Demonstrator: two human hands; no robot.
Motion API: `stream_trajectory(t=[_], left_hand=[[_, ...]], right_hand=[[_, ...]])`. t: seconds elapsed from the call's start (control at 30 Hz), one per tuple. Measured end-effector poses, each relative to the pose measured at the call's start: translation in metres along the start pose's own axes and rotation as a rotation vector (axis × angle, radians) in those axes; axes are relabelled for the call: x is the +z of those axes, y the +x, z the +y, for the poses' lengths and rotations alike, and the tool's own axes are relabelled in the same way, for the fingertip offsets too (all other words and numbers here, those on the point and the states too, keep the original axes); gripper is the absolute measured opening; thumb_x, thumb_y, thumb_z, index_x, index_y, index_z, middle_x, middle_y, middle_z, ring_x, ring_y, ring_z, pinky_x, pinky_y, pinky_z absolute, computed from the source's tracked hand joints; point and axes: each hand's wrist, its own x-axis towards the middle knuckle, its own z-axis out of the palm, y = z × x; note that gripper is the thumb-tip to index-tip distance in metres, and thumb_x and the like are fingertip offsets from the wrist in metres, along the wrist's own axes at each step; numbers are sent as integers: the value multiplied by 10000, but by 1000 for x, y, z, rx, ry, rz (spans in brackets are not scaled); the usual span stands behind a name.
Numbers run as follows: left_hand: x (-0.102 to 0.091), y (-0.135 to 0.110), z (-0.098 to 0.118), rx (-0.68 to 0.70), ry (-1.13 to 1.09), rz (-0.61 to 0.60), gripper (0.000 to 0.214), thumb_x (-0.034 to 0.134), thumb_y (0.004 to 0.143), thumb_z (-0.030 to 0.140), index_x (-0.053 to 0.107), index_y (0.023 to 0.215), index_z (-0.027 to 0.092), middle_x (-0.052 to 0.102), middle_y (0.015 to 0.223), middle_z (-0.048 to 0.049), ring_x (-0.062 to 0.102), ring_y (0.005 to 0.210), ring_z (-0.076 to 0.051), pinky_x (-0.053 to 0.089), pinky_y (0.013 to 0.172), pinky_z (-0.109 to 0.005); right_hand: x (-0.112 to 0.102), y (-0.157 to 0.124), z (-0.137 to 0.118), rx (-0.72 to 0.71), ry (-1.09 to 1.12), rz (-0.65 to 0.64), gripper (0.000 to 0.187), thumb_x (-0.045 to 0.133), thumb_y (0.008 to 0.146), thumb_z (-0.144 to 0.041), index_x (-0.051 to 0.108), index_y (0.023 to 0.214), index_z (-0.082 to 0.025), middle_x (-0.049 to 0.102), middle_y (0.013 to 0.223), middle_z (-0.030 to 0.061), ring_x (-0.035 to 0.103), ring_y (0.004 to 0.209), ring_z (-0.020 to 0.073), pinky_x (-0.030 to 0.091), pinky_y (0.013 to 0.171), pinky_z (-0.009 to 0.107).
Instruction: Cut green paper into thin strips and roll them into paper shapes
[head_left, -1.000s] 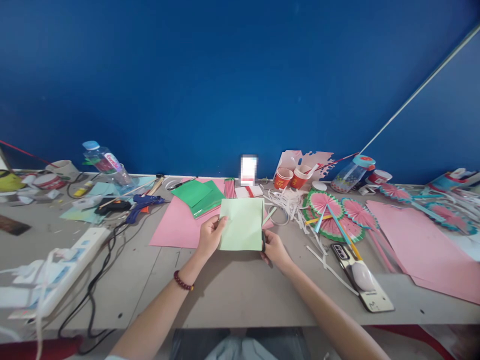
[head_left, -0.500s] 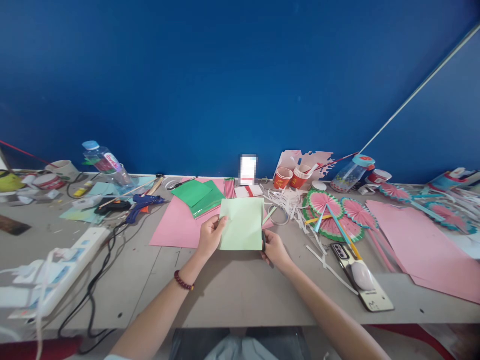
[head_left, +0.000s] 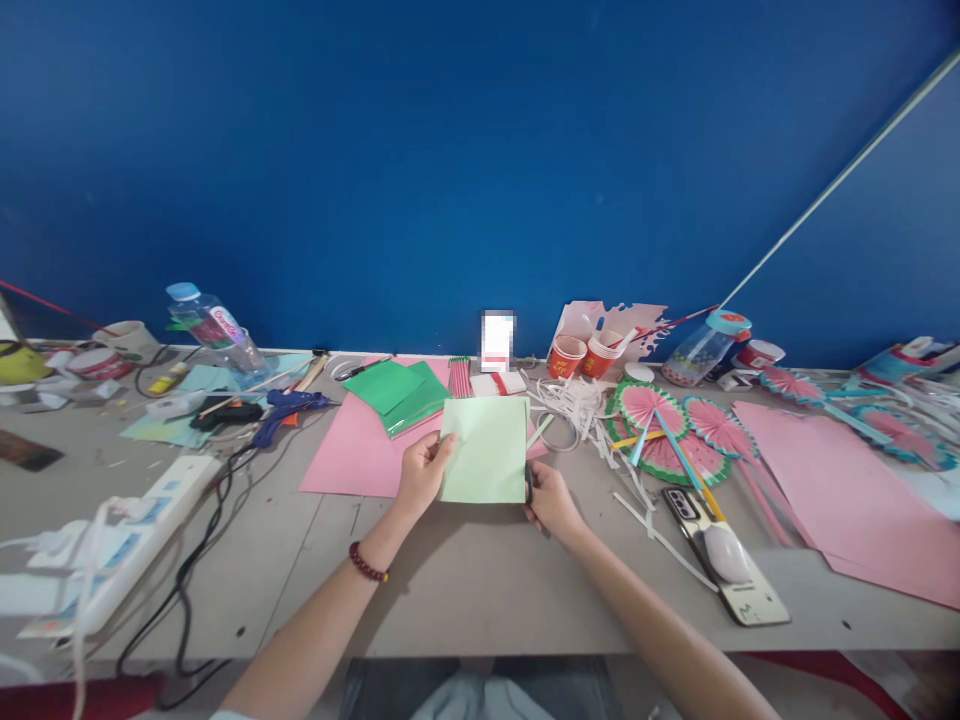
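A pale green sheet of paper is held up over the desk, facing me. My left hand pinches its left edge, thumb in front and fingers behind. At the paper's right edge my right hand is closed on scissors; only part of a black handle loop shows, and the blades are hidden by the paper. Behind the sheet lie darker green sheets on pink paper.
White paper strips, watermelon-patterned paper fans and a phone with a white mouse lie to the right. Red paper cups stand behind. Leftward are a glue gun, a power strip and a bottle.
Almost nothing differs. Both hands keep their hold, and the pale green paper sits a few pixels further right and lower.
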Motion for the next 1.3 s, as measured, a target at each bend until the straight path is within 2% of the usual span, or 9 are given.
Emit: stream_trajectory(t=[0.3,0.67,0.93,1.13,1.3], left_hand=[[1,-2,5,-1,-2,7,417,658,730,501,459,573,169,304,492,72,252,448,-53,189,421,-194],[0,-1,2,-19,-6,-23,372,655,739,497,563,644,149,379,512,52,304,462,-64,233,429,-195],[1,-1,4,-16,12,-16,383,663,724,505,555,632,149,356,491,60,287,450,-60,218,422,-193],[3,-3,9,-25,-12,-13,378,681,708,503,574,626,150,373,478,56,290,441,-61,228,414,-196],[4,-3,11,-33,-36,-17,387,706,683,511,588,616,149,437,477,44,335,436,-64,253,406,-191]], right_hand=[[0,4,5,-52,18,-4,169,493,575,-261,483,735,-206,430,335,-114,345,246,71,216,240,160],[-3,8,13,-102,25,-6,223,479,593,-201,549,803,-178,486,400,-100,373,250,70,196,251,166],[-2,7,13,-57,19,18,213,478,579,-208,550,777,-180,443,358,-109,339,244,70,186,243,165],[-2,8,14,-66,21,22,233,491,570,-217,561,790,-183,498,432,-94,356,242,66,168,239,174],[-2,8,13,-57,8,30,160,515,589,-258,517,737,-199,456,395,-99,342,249,67,194,240,173]])
